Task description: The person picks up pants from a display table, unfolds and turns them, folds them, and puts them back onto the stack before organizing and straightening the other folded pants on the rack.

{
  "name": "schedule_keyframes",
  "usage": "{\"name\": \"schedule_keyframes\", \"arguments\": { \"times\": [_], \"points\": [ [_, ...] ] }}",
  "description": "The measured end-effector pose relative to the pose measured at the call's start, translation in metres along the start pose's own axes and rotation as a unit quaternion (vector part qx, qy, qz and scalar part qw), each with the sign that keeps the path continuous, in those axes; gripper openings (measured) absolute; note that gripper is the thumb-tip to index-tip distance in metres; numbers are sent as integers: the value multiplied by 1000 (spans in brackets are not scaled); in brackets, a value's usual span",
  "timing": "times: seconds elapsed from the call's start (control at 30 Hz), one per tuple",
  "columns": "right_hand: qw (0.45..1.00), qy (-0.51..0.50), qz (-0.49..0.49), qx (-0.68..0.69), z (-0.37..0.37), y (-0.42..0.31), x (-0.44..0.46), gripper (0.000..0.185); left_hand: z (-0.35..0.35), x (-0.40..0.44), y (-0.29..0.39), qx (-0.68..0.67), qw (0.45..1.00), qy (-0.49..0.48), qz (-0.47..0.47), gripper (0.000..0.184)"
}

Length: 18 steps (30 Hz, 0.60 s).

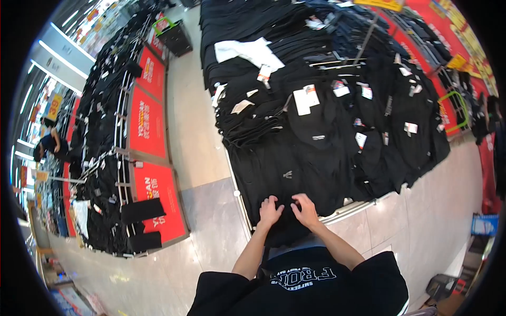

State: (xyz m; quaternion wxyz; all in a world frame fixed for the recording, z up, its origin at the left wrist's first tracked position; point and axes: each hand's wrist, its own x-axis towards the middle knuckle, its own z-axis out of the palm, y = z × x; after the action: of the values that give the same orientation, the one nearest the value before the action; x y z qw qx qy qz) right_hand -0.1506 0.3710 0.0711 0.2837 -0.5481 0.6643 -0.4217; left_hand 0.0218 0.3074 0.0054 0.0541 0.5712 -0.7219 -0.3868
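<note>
Head view: from where I stand, both bare hands are at the near edge of a garment display. Left hand (270, 211) and right hand (305, 211) sit side by side, a small gap between, fingers bent over the black garment (284, 189). Can't tell if either is pinching cloth or just resting. Garment lies at the display's near-left corner, small pale logo (288, 174) beyond the hands, white rail (348, 211) to the right. Tagged black clothes (369, 142) next to it; white garment (246, 52) farther back. Left across the aisle: red panels (147, 124) under another rack.
</note>
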Motion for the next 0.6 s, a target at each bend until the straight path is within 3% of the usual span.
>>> {"name": "schedule_keyframes", "arguments": {
  "times": [0.03,0.13,0.23,0.27,0.33,0.37,0.4,0.43,0.57,0.6],
  "points": [
    [1000,8,-11,0,-6,-1,-16,26,0,7,1,-6,1000,-1,-8,39],
    [992,30,119,29,-28,-1,-61,25,-2,13,3,-8,1000,-11,-8,38],
    [986,77,145,27,-48,5,-97,24,1,-13,26,61,994,95,14,36],
    [990,84,109,2,-55,9,-106,25,3,-25,36,85,980,176,46,34],
    [988,125,44,-74,-68,18,-118,26,6,-43,50,55,983,172,25,35],
    [987,129,67,-61,-74,27,-124,28,7,-48,56,65,984,164,19,35],
    [986,114,122,-14,-84,25,-126,28,7,-50,65,65,994,64,-64,38],
    [986,121,116,16,-92,33,-131,28,12,-58,68,64,986,-34,-149,41],
    [992,108,64,6,-149,67,-142,27,67,-51,15,93,985,-66,-129,46],
    [991,81,106,23,-171,66,-147,25,68,-50,19,95,984,-53,-144,44]
  ]
}}
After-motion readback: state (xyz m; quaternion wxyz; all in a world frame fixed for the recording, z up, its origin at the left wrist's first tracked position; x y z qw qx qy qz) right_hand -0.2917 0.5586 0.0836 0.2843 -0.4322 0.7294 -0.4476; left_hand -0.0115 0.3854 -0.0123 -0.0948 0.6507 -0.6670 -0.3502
